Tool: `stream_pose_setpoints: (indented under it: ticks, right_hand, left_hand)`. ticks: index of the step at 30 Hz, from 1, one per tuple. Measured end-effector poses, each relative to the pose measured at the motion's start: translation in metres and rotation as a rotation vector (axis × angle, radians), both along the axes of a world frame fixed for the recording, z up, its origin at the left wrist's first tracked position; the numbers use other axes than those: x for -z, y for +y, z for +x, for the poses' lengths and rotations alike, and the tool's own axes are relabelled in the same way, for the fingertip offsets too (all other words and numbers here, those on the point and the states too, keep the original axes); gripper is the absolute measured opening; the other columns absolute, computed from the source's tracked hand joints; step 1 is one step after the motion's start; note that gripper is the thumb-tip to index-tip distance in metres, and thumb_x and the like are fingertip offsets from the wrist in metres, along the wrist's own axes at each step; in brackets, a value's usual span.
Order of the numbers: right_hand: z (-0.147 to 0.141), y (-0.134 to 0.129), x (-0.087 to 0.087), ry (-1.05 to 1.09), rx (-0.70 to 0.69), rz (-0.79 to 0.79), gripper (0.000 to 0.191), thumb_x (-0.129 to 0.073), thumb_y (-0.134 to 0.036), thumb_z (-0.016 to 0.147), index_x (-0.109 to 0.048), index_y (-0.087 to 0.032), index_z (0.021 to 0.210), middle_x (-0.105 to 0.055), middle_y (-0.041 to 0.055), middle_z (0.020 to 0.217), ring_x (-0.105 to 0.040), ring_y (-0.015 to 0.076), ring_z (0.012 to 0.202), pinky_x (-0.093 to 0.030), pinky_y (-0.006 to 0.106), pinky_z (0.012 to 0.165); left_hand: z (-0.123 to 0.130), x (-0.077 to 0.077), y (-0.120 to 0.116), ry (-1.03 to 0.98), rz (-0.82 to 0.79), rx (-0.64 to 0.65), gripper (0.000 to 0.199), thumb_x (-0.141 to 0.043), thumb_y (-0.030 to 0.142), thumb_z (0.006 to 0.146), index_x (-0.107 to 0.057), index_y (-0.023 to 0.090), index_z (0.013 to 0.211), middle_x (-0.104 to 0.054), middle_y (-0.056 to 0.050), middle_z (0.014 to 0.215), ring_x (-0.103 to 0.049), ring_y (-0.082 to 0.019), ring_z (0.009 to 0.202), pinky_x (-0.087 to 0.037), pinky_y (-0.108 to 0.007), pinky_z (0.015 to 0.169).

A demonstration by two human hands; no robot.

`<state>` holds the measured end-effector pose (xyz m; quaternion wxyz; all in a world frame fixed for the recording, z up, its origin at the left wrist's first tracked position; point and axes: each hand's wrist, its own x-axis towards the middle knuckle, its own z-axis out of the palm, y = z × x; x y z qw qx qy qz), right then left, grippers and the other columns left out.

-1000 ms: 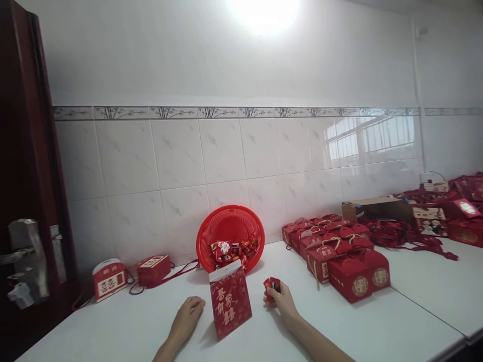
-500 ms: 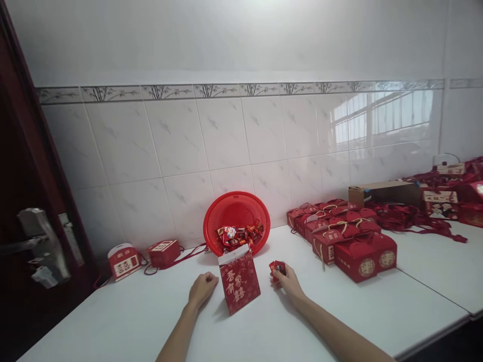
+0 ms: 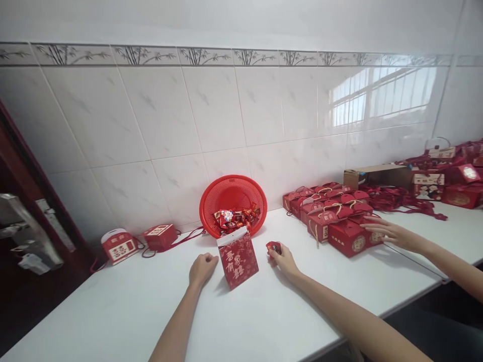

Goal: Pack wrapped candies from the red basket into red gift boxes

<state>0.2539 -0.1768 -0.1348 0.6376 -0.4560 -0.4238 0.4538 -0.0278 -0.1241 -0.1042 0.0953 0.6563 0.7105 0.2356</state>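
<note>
A dark red paper bag (image 3: 239, 263) with gold characters and a white top edge stands on the white table. Just left of it, my left hand (image 3: 203, 267) rests on the table with its fingers curled; whether anything is inside is hidden. To the bag's right, my right hand (image 3: 284, 259) holds red-wrapped candies (image 3: 273, 248) between thumb and fingers. Behind the bag, a red plastic basket (image 3: 233, 188) leans tilted against the wall, with wrapped candies (image 3: 237, 218) in its lower part.
Two small red boxes (image 3: 119, 246) lie at the left. Rows of red boxes (image 3: 346, 236) stand at the right, touched by another person's hand (image 3: 392, 235). Beyond are a cardboard box (image 3: 377, 176), red ribbons (image 3: 396, 200) and more boxes. A door handle (image 3: 32, 229) is far left.
Another person's hand and forearm have entered from the right, at the red boxes. The view has shifted, so the table sits higher in the picture. My hands have stayed beside the bag.
</note>
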Motion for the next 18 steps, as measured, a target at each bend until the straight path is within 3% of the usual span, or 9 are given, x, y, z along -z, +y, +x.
stream_pose_setpoints:
  ticks: [4, 9, 14, 18]
  right_hand:
    - [-0.002, 0.001, 0.0, -0.023, 0.009, -0.004, 0.022, -0.065, -0.034, 0.064, -0.057, -0.019, 0.077, -0.061, -0.0002, 0.061, -0.059, 0.0154, 0.053, -0.043, 0.026, 0.045]
    - [-0.007, 0.009, 0.001, -0.032, 0.008, 0.006, 0.025, -0.064, -0.039, 0.065, -0.056, -0.019, 0.076, -0.058, -0.0012, 0.058, -0.056, 0.0153, 0.051, -0.04, 0.025, 0.04]
    - [-0.011, 0.02, 0.004, -0.017, -0.038, 0.0, 0.031, -0.067, -0.046, 0.065, -0.055, -0.019, 0.077, -0.057, -0.0015, 0.059, -0.056, 0.0153, 0.052, -0.039, 0.025, 0.039]
    - [-0.011, 0.023, 0.002, -0.014, -0.088, -0.012, 0.034, -0.069, -0.047, 0.066, -0.055, -0.019, 0.078, -0.059, 0.0, 0.063, -0.059, 0.0165, 0.055, -0.041, 0.025, 0.04]
  left_hand:
    - [0.004, -0.008, -0.001, 0.008, -0.035, -0.031, 0.029, -0.047, 0.039, 0.083, -0.05, 0.022, 0.059, -0.068, -0.005, 0.075, -0.065, -0.024, 0.077, -0.038, -0.028, 0.061]
    - [0.002, -0.006, 0.003, 0.033, -0.03, -0.039, 0.032, -0.044, 0.037, 0.084, -0.043, 0.023, 0.055, -0.065, -0.004, 0.069, -0.063, -0.023, 0.071, -0.037, -0.027, 0.058]
    - [-0.01, 0.008, 0.015, -0.045, 0.018, -0.008, 0.033, -0.05, 0.04, 0.08, -0.051, 0.022, 0.053, -0.068, -0.004, 0.071, -0.064, -0.022, 0.071, -0.037, -0.025, 0.057]
    - [-0.019, 0.023, 0.027, -0.272, 0.113, 0.09, 0.031, -0.055, 0.045, 0.076, -0.059, 0.021, 0.057, -0.068, -0.001, 0.063, -0.065, -0.023, 0.072, -0.043, -0.024, 0.06]
